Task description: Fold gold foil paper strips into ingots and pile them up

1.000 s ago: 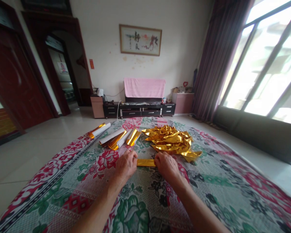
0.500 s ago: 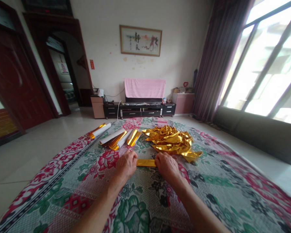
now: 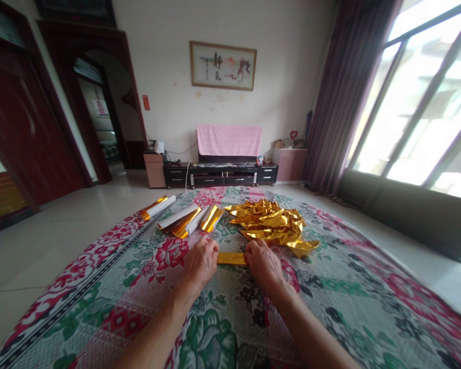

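A flat, narrow strip of folded gold foil paper (image 3: 231, 258) stretches between my two hands, low over the patterned cloth. My left hand (image 3: 202, 259) is closed on its left end, and my right hand (image 3: 262, 260) grips the right end; the fingertips are partly hidden behind the knuckles. Just beyond my right hand lies a heap of folded gold foil pieces (image 3: 272, 220) with pointed ends. Past my left hand rest several curled sheets of gold paper with white backs (image 3: 213, 218).
A flowered cloth (image 3: 146, 318) covers the broad surface in front of me. One more rolled sheet (image 3: 159, 206) lies near its far left edge. Across the tiled floor stands a low black cabinet (image 3: 223, 177) with a pink cloth (image 3: 229, 140) above it. A window (image 3: 415, 102) is at right.
Both hands still hold the strip in almost the same place. The right hand's fingers have shifted slightly to the left along it.
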{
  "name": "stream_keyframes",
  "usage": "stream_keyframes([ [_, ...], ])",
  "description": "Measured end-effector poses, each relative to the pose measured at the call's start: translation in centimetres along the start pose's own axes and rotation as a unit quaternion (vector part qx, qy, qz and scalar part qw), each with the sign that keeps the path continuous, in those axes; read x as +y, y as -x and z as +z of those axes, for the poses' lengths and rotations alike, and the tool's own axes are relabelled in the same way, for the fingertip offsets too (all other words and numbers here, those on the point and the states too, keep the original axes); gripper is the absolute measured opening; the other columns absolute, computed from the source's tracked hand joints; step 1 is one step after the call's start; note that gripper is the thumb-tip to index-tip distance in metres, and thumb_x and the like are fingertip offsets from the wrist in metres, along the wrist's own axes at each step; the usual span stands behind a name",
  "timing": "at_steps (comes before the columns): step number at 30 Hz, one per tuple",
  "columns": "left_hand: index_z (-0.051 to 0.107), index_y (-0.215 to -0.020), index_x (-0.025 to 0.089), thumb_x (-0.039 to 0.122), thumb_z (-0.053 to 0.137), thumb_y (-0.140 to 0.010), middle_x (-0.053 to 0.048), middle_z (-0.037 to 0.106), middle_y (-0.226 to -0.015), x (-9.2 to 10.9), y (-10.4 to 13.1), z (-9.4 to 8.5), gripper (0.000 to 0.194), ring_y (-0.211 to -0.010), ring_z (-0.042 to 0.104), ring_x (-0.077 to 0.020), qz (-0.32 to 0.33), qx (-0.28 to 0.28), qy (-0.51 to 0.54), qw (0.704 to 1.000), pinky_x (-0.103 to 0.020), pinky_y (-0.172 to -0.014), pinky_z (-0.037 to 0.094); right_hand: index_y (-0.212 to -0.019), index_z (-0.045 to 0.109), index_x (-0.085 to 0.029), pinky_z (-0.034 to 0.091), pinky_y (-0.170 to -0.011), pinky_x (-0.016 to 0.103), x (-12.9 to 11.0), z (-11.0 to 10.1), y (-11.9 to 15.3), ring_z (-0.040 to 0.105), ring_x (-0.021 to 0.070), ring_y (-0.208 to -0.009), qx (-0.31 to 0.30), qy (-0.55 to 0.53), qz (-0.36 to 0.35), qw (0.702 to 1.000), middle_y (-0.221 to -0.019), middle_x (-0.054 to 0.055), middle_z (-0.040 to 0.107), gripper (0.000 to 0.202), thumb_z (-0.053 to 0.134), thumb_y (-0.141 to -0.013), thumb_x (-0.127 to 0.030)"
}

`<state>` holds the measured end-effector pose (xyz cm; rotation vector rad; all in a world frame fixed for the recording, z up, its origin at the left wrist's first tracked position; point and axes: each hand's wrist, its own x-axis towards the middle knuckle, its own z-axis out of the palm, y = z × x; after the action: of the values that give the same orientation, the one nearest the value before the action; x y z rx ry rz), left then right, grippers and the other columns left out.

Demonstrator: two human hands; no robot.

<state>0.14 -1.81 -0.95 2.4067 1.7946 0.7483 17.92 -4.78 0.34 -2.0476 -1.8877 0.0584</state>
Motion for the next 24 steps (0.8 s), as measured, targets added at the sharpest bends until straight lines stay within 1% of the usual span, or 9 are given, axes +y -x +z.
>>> stream_keyframes([
  [3,0.058,-0.083,0.021,0.019,0.044,-0.082,-0.004,0.053,-0.087,0.5,0.2,-0.4,0.014,-0.082,0.052,-0.0157,0.022,0.014,-0.017,1.000,-0.025,-0.072,0.039,-0.088,0.057,-0.023,0.024,-0.052,0.024,-0.1,0.2,0.1,0.054,0.0123,-0.071,0.006,0.004,-0.012,1.000,-0.093,0.002,0.054,0.016,0.042,-0.084,-0.027],
  [6,0.060,-0.083,0.020,0.015,0.041,-0.082,-0.006,0.052,-0.089,1.0,0.3,-0.7,0.019,-0.088,0.050,-0.0170,0.053,0.010,-0.046,0.997,-0.026,-0.076,0.038,-0.087,0.058,-0.022,0.026,-0.056,0.023,0.0,0.5,0.1,0.053,0.0134,-0.077,0.022,0.003,-0.047,0.999,-0.092,0.003,0.054,0.014,0.045,-0.083,-0.026],
  [8,0.060,-0.081,0.019,0.014,0.038,-0.083,-0.006,0.053,-0.086,1.2,0.3,-0.7,0.023,-0.085,0.050,-0.0168,0.065,-0.001,-0.059,0.996,-0.026,-0.072,0.038,-0.084,0.058,-0.021,0.027,-0.058,0.023,0.1,0.7,0.1,0.051,0.0133,-0.077,0.026,-0.001,-0.074,0.997,-0.090,0.003,0.054,0.013,0.046,-0.083,-0.024],
  [12,0.061,-0.078,0.020,0.015,0.034,-0.085,-0.004,0.053,-0.080,0.8,0.1,-0.5,0.028,-0.070,0.052,-0.0136,0.072,-0.038,-0.024,0.996,-0.024,-0.060,0.037,-0.079,0.059,-0.021,0.028,-0.060,0.022,0.5,0.8,0.0,0.050,0.0118,-0.073,0.024,-0.025,-0.099,0.994,-0.083,0.002,0.054,0.015,0.045,-0.083,-0.021],
  [15,0.063,-0.076,0.021,0.015,0.035,-0.083,-0.003,0.054,-0.079,0.2,-0.1,-0.2,0.029,-0.071,0.053,-0.0128,0.071,-0.051,0.007,0.996,-0.023,-0.063,0.038,-0.079,0.060,-0.020,0.030,-0.064,0.021,0.8,0.8,0.1,0.050,0.0110,-0.073,0.021,-0.046,-0.102,0.993,-0.082,0.002,0.054,0.017,0.043,-0.083,-0.018],
  [18,0.064,-0.078,0.021,0.013,0.037,-0.081,-0.003,0.055,-0.081,0.1,0.0,-0.1,0.028,-0.075,0.054,-0.0130,0.066,-0.047,0.017,0.997,-0.023,-0.070,0.039,-0.081,0.061,-0.019,0.031,-0.067,0.021,0.9,0.7,0.3,0.051,0.0111,-0.075,0.021,-0.049,-0.104,0.993,-0.084,0.003,0.054,0.020,0.042,-0.083,-0.016],
  [21,0.063,-0.078,0.020,0.021,0.040,-0.082,-0.005,0.055,-0.082,0.7,0.4,0.0,0.023,-0.079,0.054,-0.0151,0.051,-0.019,0.003,0.999,-0.025,-0.071,0.040,-0.083,0.061,-0.020,0.032,-0.069,0.021,0.5,0.4,0.7,0.051,0.0120,-0.077,0.040,-0.037,-0.098,0.994,-0.085,0.004,0.055,0.022,0.039,-0.086,-0.020],
  [24,0.061,-0.077,0.019,0.035,0.044,-0.082,-0.006,0.055,-0.081,1.5,0.8,0.0,0.023,-0.080,0.054,-0.0177,0.035,0.012,-0.009,0.999,-0.027,-0.073,0.041,-0.082,0.061,-0.019,0.032,-0.069,0.023,-0.1,0.3,1.2,0.052,0.0134,-0.077,0.064,-0.018,-0.073,0.995,-0.085,0.004,0.055,0.026,0.039,-0.088,-0.031],
])
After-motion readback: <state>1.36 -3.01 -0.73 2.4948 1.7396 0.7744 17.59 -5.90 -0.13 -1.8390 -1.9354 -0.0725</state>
